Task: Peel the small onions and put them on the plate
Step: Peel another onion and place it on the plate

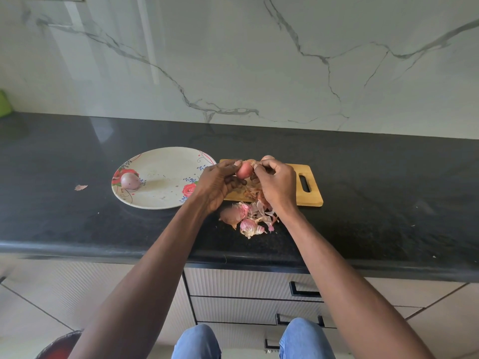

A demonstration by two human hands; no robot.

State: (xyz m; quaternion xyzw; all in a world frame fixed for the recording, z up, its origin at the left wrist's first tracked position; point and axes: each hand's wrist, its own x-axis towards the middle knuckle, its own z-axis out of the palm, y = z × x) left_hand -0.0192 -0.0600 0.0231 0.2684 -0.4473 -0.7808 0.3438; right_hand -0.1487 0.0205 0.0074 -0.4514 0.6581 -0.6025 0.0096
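On the far left of the dark surface point(77, 229) we have one stray flake of skin point(80, 187), and we judge more could drift off that way if we flick peel loose carelessly. The plate point(166, 161) beside it carries a single peeled onion point(130, 181) near its left rim; being round, it could roll if we knock the plate with our forearm. Our left hand point(216, 185) has its fingers point(234, 180) curled around the onion in hand point(245, 170), held above the cutting board point(311, 195); a smooth bulb gripped this lightly may slip and fall among the pile of peels point(248, 218) in front of the board. Our right hand point(277, 182) pinches at the onion's upper end, its fingers closed on what looks like a dry tag of skin, though we cannot tell how much has lifted. Pulling too hard could tear away good flesh. Another onion point(268, 157) peeks out behind the right hand.
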